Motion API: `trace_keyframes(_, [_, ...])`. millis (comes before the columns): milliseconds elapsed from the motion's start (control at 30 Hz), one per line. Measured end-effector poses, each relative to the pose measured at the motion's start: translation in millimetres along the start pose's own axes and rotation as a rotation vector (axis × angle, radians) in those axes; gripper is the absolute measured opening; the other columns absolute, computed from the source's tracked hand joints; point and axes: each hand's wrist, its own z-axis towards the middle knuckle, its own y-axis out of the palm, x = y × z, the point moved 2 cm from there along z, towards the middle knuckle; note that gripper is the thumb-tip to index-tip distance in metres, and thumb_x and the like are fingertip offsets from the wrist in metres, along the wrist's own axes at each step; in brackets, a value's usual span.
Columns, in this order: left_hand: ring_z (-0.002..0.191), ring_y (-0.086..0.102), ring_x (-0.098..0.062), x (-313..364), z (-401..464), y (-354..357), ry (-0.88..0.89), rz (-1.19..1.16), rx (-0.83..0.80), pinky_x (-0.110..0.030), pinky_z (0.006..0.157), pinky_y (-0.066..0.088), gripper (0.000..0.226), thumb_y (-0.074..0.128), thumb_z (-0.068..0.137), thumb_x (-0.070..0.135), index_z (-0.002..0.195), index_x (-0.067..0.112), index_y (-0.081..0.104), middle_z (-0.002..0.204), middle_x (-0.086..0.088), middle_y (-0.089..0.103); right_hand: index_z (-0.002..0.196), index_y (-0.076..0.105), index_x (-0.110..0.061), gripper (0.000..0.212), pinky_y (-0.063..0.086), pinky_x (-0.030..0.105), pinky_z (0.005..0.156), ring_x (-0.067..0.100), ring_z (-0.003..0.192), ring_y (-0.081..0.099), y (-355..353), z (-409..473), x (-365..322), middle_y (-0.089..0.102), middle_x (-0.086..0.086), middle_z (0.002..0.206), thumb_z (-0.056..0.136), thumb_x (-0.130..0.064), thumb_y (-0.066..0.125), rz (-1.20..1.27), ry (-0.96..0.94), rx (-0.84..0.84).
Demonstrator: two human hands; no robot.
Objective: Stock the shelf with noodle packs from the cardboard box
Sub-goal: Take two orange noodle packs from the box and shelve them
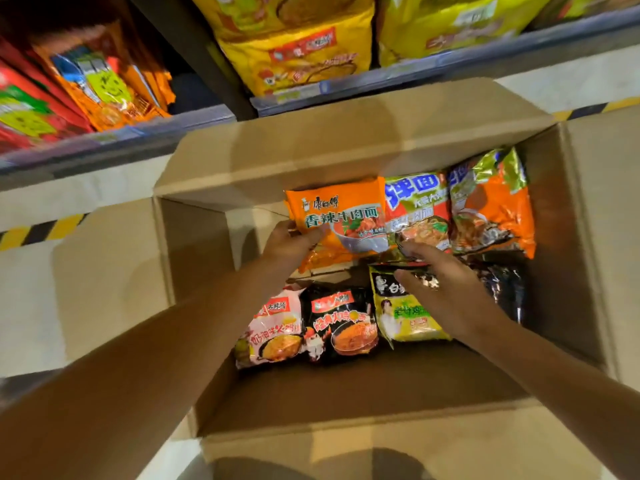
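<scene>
The orange noodle pack [341, 220] is held by the left hand [289, 242] at its near left corner, with the thumb on top and the fingers curled under. It is raised a little, at the far side of the cardboard box [363, 133]. Its long side runs left to right, away from the grip. The right hand [446, 289] is spread flat over the other packs, just right of the orange pack, and nothing is gripped by it. The shelf [433, 69] lies beyond the box, so the pack would likely be lifted up and forward.
</scene>
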Motion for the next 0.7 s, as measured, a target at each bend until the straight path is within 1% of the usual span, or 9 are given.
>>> trace_keyframes(67, [0.102, 0.067, -0.023, 2.3, 2.0, 3.1, -0.022, -0.015, 0.023, -0.042, 0.096, 0.053, 0.031, 0.08, 0.081, 0.034, 0.091, 0.028, 0.052, 0.113, -0.005, 0.068, 0.146, 0.043, -0.037, 0.057, 0.037, 0.045, 0.113, 0.012, 0.14, 0.038, 0.8, -4.2, 2.6, 0.043, -0.014, 0.151, 0.093, -0.054, 0.054, 0.028, -0.006, 0.011])
trace_keyframes(133, [0.103, 0.068, -0.026, 6.6, -3.1, 3.8, -0.035, -0.027, 0.02, -0.045, 0.096, 0.054, 0.031, 0.081, 0.08, 0.033, 0.091, 0.027, 0.052, 0.115, -0.007, 0.069, 0.146, 0.044, -0.037, 0.056, 0.038, 0.045, 0.113, 0.011, 0.138, 0.04, -0.5, -9.4, 2.7, 0.046, -0.014, 0.149, 0.093, -0.053, 0.055, 0.054, 0.01, 0.01])
trace_keyframes(233, [0.098, 0.071, -0.026, 11.6, -19.1, 2.2, -0.075, -0.056, -0.058, -0.046, 0.094, 0.055, 0.023, 0.078, 0.083, 0.027, 0.098, 0.02, 0.063, 0.111, -0.007, 0.073, 0.145, 0.046, -0.034, 0.054, 0.037, 0.036, 0.112, 0.007, 0.134, 0.043, -5.5, -20.3, -2.1, 0.05, -0.014, 0.145, 0.094, -0.048, 0.058, 0.073, 0.028, 0.016])
trace_keyframes(300, [0.094, 0.072, -0.025, 15.8, -33.7, -5.3, -0.101, -0.042, -0.091, -0.047, 0.092, 0.056, 0.028, 0.078, 0.083, 0.026, 0.107, 0.017, 0.064, 0.106, -0.006, 0.073, 0.144, 0.047, -0.031, 0.054, 0.037, 0.03, 0.108, 0.007, 0.132, 0.044, -10.9, -26.1, -10.2, 0.051, -0.013, 0.144, 0.094, -0.045, 0.06, 0.059, 0.046, 0.009])
trace_keyframes(400, [0.088, 0.069, -0.022, 19.4, -50.8, -28.2, -0.052, 0.039, -0.07, -0.036, 0.072, 0.057, 0.023, 0.077, 0.084, 0.02, 0.098, 0.021, 0.058, 0.099, -0.004, 0.07, 0.144, 0.048, -0.028, 0.055, 0.039, 0.034, 0.11, 0.011, 0.134, 0.046, -17.7, -27.5, -25.8, 0.053, -0.01, 0.143, 0.094, -0.045, 0.06, 0.032, 0.075, -0.018])
trace_keyframes(467, [0.082, 0.066, -0.017, 17.5, -59.8, -50.2, 0.006, 0.119, -0.021, -0.029, 0.061, 0.053, 0.027, 0.076, 0.086, 0.018, 0.103, 0.021, 0.055, 0.097, -0.001, 0.066, 0.144, 0.048, -0.024, 0.054, 0.04, 0.036, 0.11, 0.014, 0.132, 0.048, -18.1, -21.5, -35.3, 0.054, -0.007, 0.142, 0.094, -0.041, 0.062, 0.025, 0.098, -0.026])
trace_keyframes(533, [0.084, 0.067, -0.02, 12.4, -64.2, -73.3, 0.039, 0.176, 0.02, -0.033, 0.066, 0.056, 0.031, 0.076, 0.086, 0.019, 0.109, 0.018, 0.055, 0.101, -0.003, 0.067, 0.143, 0.048, -0.021, 0.052, 0.043, 0.033, 0.104, 0.015, 0.126, 0.053, -15.5, -10.5, -46.9, 0.058, -0.004, 0.135, 0.096, -0.035, 0.063, 0.04, 0.116, -0.045])
trace_keyframes(600, [0.081, 0.066, -0.017, 5.7, -66.8, -97.9, 0.04, 0.209, 0.062, -0.032, 0.062, 0.055, 0.03, 0.075, 0.087, 0.021, 0.109, 0.02, 0.054, 0.098, -0.002, 0.067, 0.143, 0.047, -0.021, 0.051, 0.047, 0.032, 0.095, 0.013, 0.114, 0.056, -8.4, 4.5, -59.4, 0.058, -0.007, 0.123, 0.096, -0.034, 0.062, 0.079, 0.15, -0.076])
trace_keyframes(700, [0.089, 0.069, -0.02, -9.4, -68.7, -130.3, 0.018, 0.13, 0.078, -0.033, 0.068, 0.057, 0.037, 0.076, 0.086, 0.021, 0.117, 0.018, 0.054, 0.107, -0.004, 0.069, 0.137, 0.05, -0.018, 0.05, 0.053, 0.041, 0.092, 0.02, 0.105, 0.062, 6.7, 35.4, -68.8, 0.06, -0.013, 0.106, 0.092, -0.03, 0.068, 0.15, 0.234, -0.046])
